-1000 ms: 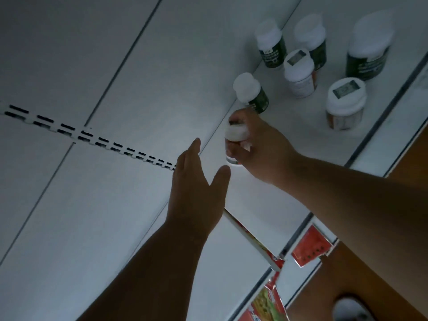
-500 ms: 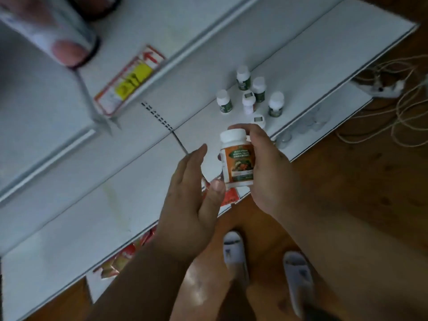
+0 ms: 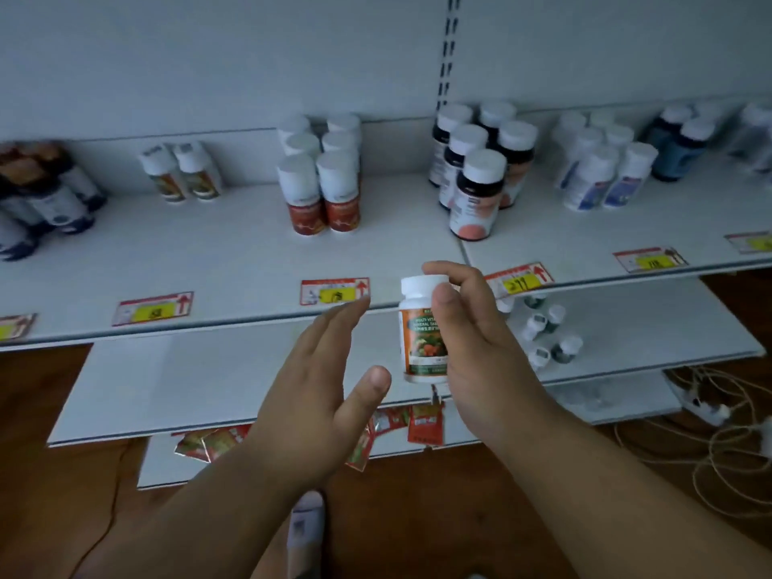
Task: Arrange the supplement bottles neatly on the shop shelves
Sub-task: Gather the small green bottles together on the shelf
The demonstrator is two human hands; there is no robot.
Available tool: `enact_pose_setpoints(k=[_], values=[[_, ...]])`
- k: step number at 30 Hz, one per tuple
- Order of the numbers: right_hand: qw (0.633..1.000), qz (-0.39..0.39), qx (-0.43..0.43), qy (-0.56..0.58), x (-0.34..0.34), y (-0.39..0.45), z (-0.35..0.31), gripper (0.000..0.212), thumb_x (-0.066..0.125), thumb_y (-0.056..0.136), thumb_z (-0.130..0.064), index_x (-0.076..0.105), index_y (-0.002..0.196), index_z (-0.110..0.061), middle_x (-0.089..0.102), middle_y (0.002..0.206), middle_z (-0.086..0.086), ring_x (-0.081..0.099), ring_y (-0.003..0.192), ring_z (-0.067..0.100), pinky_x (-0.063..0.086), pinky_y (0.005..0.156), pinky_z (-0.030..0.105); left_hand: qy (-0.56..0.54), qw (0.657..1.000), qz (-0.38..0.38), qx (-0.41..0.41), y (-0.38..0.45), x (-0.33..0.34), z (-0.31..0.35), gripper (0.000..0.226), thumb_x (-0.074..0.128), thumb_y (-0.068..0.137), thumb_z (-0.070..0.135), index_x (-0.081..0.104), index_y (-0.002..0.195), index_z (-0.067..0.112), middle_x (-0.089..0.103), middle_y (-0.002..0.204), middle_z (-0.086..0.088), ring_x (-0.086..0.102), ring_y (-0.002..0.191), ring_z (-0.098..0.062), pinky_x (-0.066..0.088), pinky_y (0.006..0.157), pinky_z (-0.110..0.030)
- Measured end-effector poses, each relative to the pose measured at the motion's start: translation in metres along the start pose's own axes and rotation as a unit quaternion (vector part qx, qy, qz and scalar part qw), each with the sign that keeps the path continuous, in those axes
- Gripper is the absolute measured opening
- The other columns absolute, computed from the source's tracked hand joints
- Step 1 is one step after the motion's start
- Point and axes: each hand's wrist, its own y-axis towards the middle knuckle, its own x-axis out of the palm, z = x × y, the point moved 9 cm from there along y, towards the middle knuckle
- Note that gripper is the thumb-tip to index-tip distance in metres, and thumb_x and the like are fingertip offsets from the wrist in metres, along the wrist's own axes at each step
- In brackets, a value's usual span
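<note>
Fingers of right hand around one bottle; left hand spread, empty.

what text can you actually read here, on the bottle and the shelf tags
"MULTI VITA..." and "MINERAL TA...", both cut off by the thumb: on the held bottle in the right hand.
"299", roughly: on a yellow price tag at the shelf edge.
Other price tags: digits blurred.
Labels of the shelved bottles: too blurred to read.

Glossy plastic bottle, wooden floor
</note>
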Motion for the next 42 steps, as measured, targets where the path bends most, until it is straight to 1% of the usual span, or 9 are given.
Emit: enact_pose_setpoints(k=[2,5,9,13,19,23,28,36,42], values=[[0.999,0.000,-0.016,-0.034,0.036,0.017,-0.013,0.046,0.044,0.080,-0.062,0.051,0.120,-0.041,0.066,0.102,-0.012,0.068,0.084,0.001,0.054,0.067,0.020,0.007,1.000,0.013,-0.007,0.003,-0.032,-0.024,0.085,0.009,0.077,0.089,0.014,0.150,0.047,0.019,0.159,0.021,0.019,0.145,-0.002,0.023,0.114,-0.034],[0.997,0.014,-0.034,-0.072,0.097,0.058,-0.023,0.047,0.049,0.075,-0.068,0.051,0.115,-0.044,0.065,0.107,-0.015,0.067,0.094,0.002,0.058,0.081,0.031,0.016,1.000,0.020,-0.005,0.018,-0.083,-0.070,0.086,0.009,0.076,0.090,0.014,0.150,0.047,0.020,0.159,0.020,0.022,0.144,-0.005,0.027,0.114,-0.037],[0.992,0.001,-0.069,-0.103,0.190,0.123,-0.034,0.034,0.066,0.088,-0.044,0.053,0.118,-0.035,0.064,0.112,-0.014,0.064,0.101,0.001,0.055,0.093,0.034,0.039,0.998,0.050,-0.013,0.036,-0.149,-0.144,0.084,0.018,0.083,0.082,0.020,0.153,0.035,0.028,0.157,0.010,0.028,0.142,-0.012,0.029,0.112,-0.036],[0.978,-0.012,-0.078,-0.193,0.251,0.162,-0.029,0.043,0.076,0.085,-0.032,0.053,0.121,-0.030,0.065,0.111,-0.013,0.063,0.100,-0.001,0.050,0.088,0.021,0.111,0.992,0.023,-0.049,0.047,-0.181,-0.208,0.086,0.024,0.084,0.079,0.017,0.154,0.029,0.026,0.159,0.006,0.025,0.143,-0.015,0.021,0.114,-0.032],[0.926,-0.046,-0.119,-0.356,0.325,0.233,-0.039,0.044,0.079,0.082,-0.031,0.055,0.119,-0.027,0.056,0.114,-0.011,0.056,0.093,0.001,0.040,0.072,0.009,0.199,0.971,0.002,-0.133,0.100,-0.215,-0.286,0.089,0.029,0.087,0.076,0.003,0.156,0.027,0.002,0.165,0.003,-0.003,0.151,-0.016,0.000,0.122,-0.040],[0.900,-0.092,-0.155,-0.397,0.378,0.267,-0.026,0.036,0.078,0.078,-0.024,0.063,0.110,-0.021,0.063,0.108,-0.004,0.061,0.096,0.013,0.050,0.079,0.026,0.217,0.961,-0.013,-0.171,0.112,-0.213,-0.336,0.091,0.021,0.087,0.079,-0.001,0.156,0.024,-0.003,0.165,0.000,-0.010,0.150,-0.016,-0.003,0.122,-0.043],[0.883,-0.044,-0.190,-0.426,0.393,0.305,-0.027,0.047,0.074,0.081,-0.020,0.060,0.125,-0.015,0.059,0.123,0.005,0.056,0.113,0.022,0.042,0.090,0.027,0.258,0.950,-0.002,-0.173,0.144,-0.221,-0.350,0.094,0.007,0.086,0.081,-0.011,0.155,0.021,-0.014,0.163,0.000,-0.021,0.147,-0.016,-0.007,0.121,-0.043],[0.879,-0.006,-0.212,-0.426,0.403,0.305,-0.011,0.041,0.074,0.081,-0.020,0.055,0.117,-0.013,0.056,0.119,0.006,0.056,0.106,0.026,0.048,0.085,0.040,0.256,0.948,-0.010,-0.187,0.139,-0.216,-0.367,0.092,0.004,0.086,0.078,-0.011,0.155,0.019,-0.014,0.163,0.000,-0.021,0.147,-0.016,-0.006,0.121,-0.044],[0.876,-0.001,-0.230,-0.424,0.407,0.280,-0.014,0.051,0.074,0.085,-0.028,0.049,0.128,-0.015,0.051,0.128,0.010,0.057,0.112,0.025,0.052,0.089,0.038,0.202,0.960,0.030,-0.194,0.131,-0.240,-0.375,0.086,0.023,0.092,0.071,0.002,0.157,0.019,-0.001,0.165,-0.003,-0.003,0.151,-0.019,0.002,0.122,-0.040]])
